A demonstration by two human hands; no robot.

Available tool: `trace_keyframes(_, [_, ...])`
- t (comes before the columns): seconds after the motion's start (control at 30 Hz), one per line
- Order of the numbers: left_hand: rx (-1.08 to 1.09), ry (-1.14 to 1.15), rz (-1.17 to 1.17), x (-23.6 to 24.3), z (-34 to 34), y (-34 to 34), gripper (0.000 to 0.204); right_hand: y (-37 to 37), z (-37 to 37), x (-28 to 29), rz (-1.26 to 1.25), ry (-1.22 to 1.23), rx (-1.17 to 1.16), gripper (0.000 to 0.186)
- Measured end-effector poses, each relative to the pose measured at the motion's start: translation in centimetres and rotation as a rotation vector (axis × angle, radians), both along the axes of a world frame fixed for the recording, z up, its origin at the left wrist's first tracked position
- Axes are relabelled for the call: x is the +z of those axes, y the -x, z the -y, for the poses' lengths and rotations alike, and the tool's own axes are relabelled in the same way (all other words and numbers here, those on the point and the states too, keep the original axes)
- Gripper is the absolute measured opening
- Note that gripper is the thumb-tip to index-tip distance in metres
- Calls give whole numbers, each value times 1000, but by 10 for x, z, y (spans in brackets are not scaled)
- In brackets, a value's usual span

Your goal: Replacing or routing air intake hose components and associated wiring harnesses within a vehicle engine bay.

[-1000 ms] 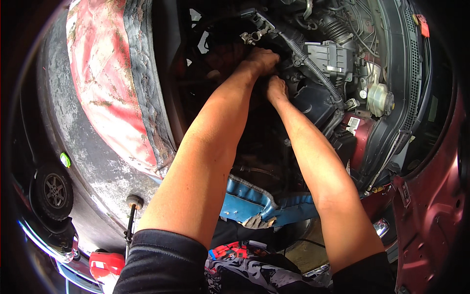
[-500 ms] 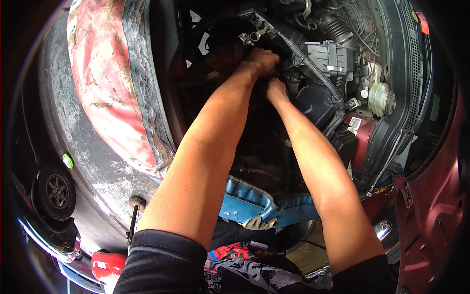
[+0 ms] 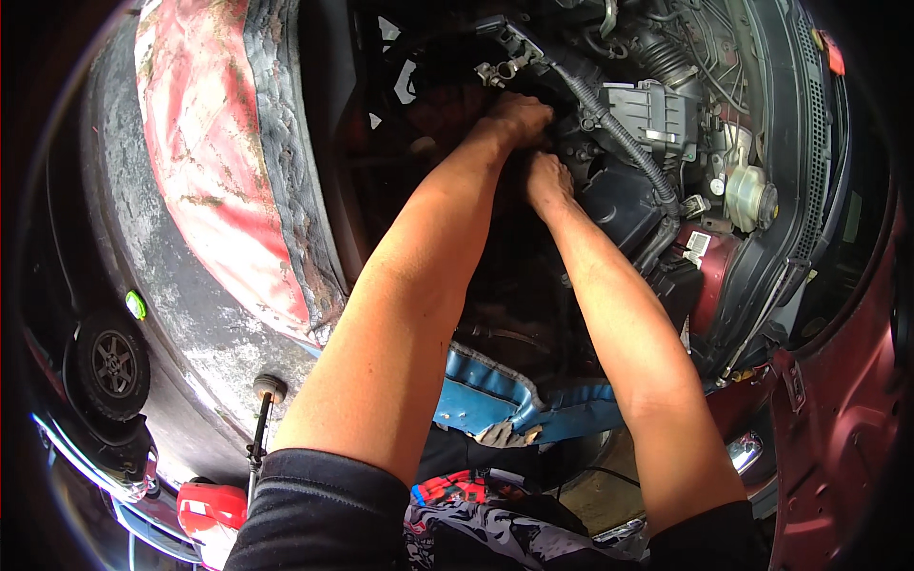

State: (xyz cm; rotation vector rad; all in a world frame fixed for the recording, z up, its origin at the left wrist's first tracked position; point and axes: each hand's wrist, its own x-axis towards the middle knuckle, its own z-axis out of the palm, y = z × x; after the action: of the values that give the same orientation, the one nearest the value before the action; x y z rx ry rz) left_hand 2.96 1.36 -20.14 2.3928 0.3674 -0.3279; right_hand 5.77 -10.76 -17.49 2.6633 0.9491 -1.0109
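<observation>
Both my arms reach down into a dark engine bay. My left hand (image 3: 524,116) is curled with its knuckles up, just below a metal battery clamp (image 3: 505,70); its fingertips are lost in shadow. Close beside it and nearer to me, my right hand (image 3: 549,179) is bent and closed, and whatever it grips is hidden. To the right of both runs a thick ribbed cable conduit (image 3: 624,138). A black plastic cover (image 3: 617,205) lies right by my right wrist.
A blue padded cover (image 3: 486,385) drapes the near fender edge; a worn red and black one (image 3: 214,162) covers the front. Right of my hands are a grey-black box (image 3: 652,119) and a translucent fluid reservoir (image 3: 750,198). An open maroon door (image 3: 838,457) stands at lower right.
The view has shifted slightly, so the scene sits a little farther right. My right hand has turned somewhat, showing more of its knuckles. My left hand stays in about the same place.
</observation>
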Motion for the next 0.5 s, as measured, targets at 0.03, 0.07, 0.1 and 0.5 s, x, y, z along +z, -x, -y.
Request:
trace_keyframes(0.03, [-4,2,-5,-3,0,2,28,3,-1,3,-11,-3,58,30])
trace_keyframes(0.07, [-12,-4,13,1,0,-5,29,-4,3,0,4,3,52,30])
trace_keyframes(0.1, [-19,-12,31,4,1,-12,30,-13,6,-8,5,-36,12,29])
trace_keyframes(0.5, [14,-46,33,-18,2,-27,35,-9,0,-2,56,-120,-188,22])
